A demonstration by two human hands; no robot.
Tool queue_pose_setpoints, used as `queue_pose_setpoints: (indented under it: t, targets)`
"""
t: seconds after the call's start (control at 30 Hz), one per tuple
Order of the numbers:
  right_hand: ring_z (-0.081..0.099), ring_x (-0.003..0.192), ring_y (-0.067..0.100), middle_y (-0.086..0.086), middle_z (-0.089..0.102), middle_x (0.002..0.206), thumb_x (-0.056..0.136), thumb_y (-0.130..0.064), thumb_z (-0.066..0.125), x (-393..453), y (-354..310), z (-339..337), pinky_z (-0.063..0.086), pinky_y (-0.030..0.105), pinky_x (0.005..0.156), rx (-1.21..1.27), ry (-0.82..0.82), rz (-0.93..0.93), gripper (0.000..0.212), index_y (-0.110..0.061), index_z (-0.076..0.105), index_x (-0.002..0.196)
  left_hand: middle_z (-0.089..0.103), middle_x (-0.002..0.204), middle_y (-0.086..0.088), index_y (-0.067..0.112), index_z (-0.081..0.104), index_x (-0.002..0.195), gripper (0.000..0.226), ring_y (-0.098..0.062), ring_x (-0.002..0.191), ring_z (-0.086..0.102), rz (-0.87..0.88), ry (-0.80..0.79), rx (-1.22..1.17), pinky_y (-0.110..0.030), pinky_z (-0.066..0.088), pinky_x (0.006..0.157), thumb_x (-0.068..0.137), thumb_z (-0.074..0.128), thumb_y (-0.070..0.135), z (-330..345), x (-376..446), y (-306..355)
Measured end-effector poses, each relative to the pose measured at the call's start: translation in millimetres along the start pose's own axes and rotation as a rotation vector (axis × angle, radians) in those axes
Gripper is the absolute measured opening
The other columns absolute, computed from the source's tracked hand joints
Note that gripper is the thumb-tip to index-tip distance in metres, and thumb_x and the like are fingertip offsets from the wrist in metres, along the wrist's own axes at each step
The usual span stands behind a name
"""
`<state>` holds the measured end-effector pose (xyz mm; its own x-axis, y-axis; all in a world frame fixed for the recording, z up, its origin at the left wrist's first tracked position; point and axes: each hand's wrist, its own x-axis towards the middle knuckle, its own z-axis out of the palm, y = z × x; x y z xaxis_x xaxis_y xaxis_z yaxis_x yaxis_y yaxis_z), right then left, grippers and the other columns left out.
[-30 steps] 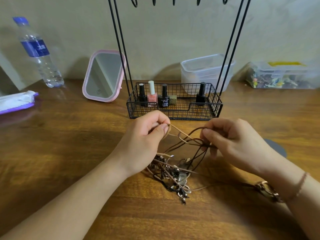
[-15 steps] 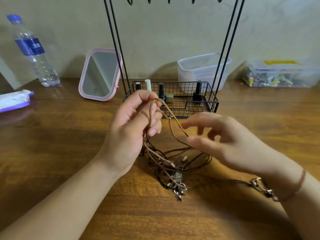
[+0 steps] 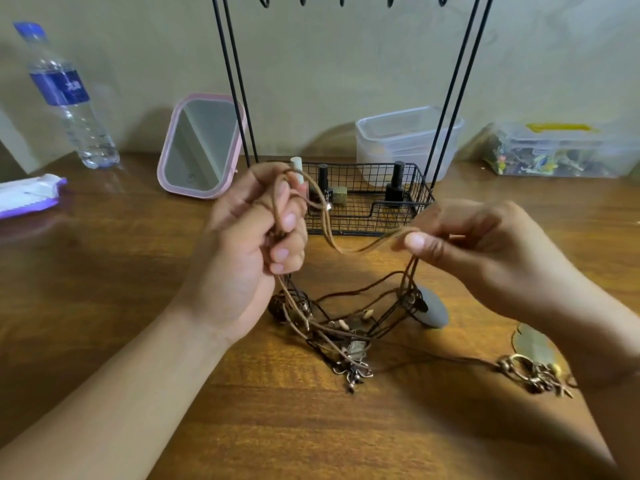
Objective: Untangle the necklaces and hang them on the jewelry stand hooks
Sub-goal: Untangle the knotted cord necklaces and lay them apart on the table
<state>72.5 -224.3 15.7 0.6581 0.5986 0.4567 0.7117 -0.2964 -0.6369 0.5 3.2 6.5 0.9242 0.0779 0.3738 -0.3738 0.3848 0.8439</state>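
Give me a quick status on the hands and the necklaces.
Left hand shut on tan cord, raised. Right hand pinching its other end. Necklace tangle partly on table, still knotted. Stand hooks bare.

- Two bare forearms reach in from the lower edge of the view, both without sleeves.
- The left hand point(image 3: 249, 251) wears no ring or watch; its fingernails are short, plain and unpainted.
- The right hand point(image 3: 485, 247) also shows no ring, and its thumbnail is short and unpainted.
- The right wrist, towards the lower right corner, is partly in shadow and blurred, so whether anything is worn there cannot be told.
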Motion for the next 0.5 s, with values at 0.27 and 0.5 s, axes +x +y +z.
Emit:
queue_pose_setpoints:
  t: [0.27,0.5]
  targets:
    - [0.068,0.066,0.02,0.016,0.069,0.078,0.091,-0.015,0.05,8.7,-18.3,19.3,0.056,0.029,0.062,0.958,0.112,-0.006,0.024,-0.005,0.071,0.085,0.051,0.067,0.002,0.017,0.064,0.088,0.021,-0.012,0.051,0.038,-0.071,-0.016,0.019,-0.026,0.022,0.046,0.094,0.045,0.01,5.3,-3.3,-8.5]
    - [0.072,0.076,0.02,0.012,0.072,0.089,0.091,-0.014,0.048,9.8,-20.2,25.1,0.059,0.029,0.074,1.323,-0.073,0.086,0.021,-0.007,0.065,0.081,0.054,0.068,-0.001,0.02,0.068,0.087,0.018,-0.013,0.052,0.045,-0.089,-0.017,0.012,-0.022,0.032,0.044,0.09,0.051,0.013,7.6,-3.9,-10.3]
